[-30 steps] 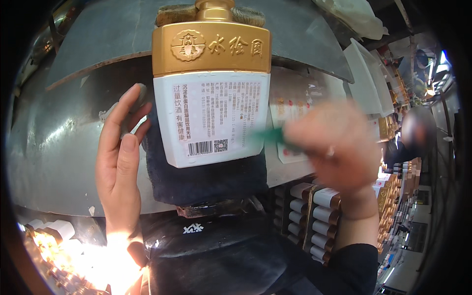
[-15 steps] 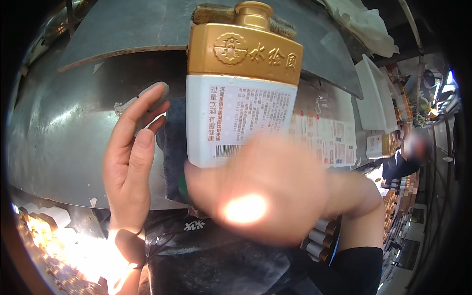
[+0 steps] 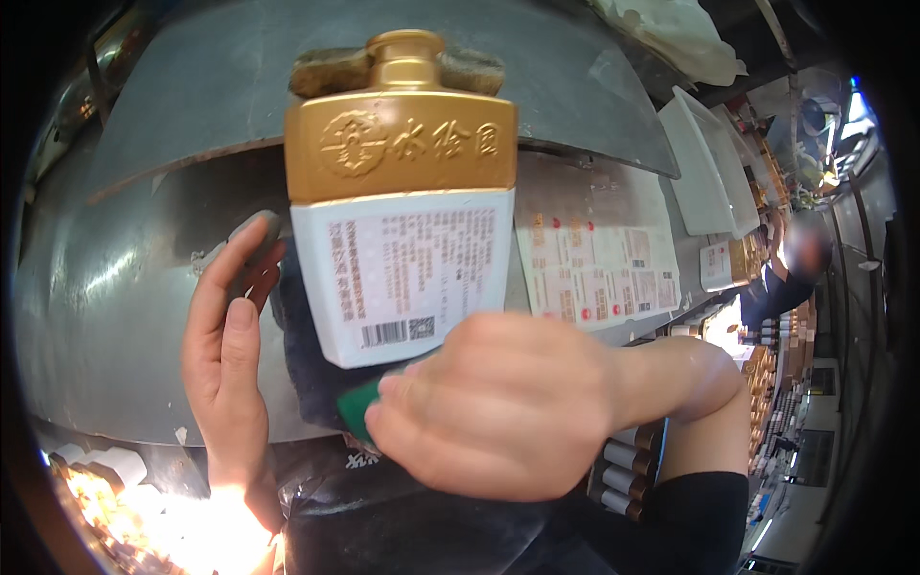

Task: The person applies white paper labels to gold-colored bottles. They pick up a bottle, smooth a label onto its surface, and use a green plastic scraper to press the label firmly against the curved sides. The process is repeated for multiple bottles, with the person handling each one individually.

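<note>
A flat bottle [image 3: 412,259] with a gold shoulder and a white body lies with its neck pointing away from me. Its neck rests between two worn brownish blocks [image 3: 472,73], and a dark cloth [image 3: 305,369] shows under its near left side. My right hand [image 3: 498,407], slightly blurred, is closed at the bottle's near end, pinching a flat green piece [image 3: 358,410]; most of that piece is hidden. Left of the bottle, my left hand [image 3: 230,355] is raised, fingers apart and thumb up, apart from the bottle. Something grey [image 3: 265,238] shows at its fingertips; whether worn or behind them is unclear.
Right of the bottle lies a sheet of printed labels [image 3: 604,264]. A white tray [image 3: 704,163] stands beyond it, with another gold-and-white bottle [image 3: 728,264] near a person [image 3: 781,283]. Behind the blocks lies a large grey board [image 3: 565,105].
My right hand has moved down off the label's lower part, uncovering the barcode area and the green piece. The bottle now appears further left in view. My left hand stays open beside it.
</note>
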Action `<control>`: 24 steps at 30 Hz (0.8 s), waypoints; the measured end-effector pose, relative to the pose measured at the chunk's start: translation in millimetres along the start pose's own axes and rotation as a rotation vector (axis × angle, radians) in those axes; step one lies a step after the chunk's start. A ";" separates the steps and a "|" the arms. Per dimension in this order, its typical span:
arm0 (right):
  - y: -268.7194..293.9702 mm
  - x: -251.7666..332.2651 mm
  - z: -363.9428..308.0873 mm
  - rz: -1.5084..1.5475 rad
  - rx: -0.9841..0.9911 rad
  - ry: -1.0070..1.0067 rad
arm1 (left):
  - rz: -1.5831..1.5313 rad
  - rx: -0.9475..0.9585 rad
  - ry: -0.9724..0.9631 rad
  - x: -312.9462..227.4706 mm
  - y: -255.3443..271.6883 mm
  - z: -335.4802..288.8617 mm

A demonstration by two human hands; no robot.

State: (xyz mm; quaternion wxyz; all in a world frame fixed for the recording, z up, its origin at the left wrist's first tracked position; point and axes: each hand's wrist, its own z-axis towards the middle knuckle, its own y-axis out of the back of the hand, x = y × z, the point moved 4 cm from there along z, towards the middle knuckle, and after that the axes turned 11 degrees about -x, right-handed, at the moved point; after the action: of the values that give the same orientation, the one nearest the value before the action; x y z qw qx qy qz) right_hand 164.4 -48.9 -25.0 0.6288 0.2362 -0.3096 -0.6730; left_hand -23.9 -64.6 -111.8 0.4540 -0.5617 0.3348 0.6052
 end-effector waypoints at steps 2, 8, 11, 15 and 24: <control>11.5 -2.6 -9.6 -0.017 0.005 -0.007 | 0.030 -0.033 0.020 -3.5 2.6 -1.2; 28.7 -6.2 -30.1 -0.002 0.139 -0.087 | 0.040 -0.050 0.021 -4.2 -6.0 1.6; 24.2 -46.1 21.7 -0.191 -0.082 -0.002 | 0.031 -0.141 -0.020 -12.2 5.7 -4.6; -37.2 -1.6 18.9 -0.031 -0.244 0.066 | -0.113 -0.154 0.010 -9.9 4.8 -7.2; -3.9 26.4 -6.2 0.274 0.148 -0.259 | 0.076 0.100 -0.142 6.0 7.8 -8.0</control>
State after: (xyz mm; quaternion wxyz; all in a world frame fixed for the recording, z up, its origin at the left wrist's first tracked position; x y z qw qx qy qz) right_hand 163.5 -75.7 -30.2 0.6504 0.1488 -0.4659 -0.5811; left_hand -27.9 -73.8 -119.6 0.4806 -0.4811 0.3526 0.6429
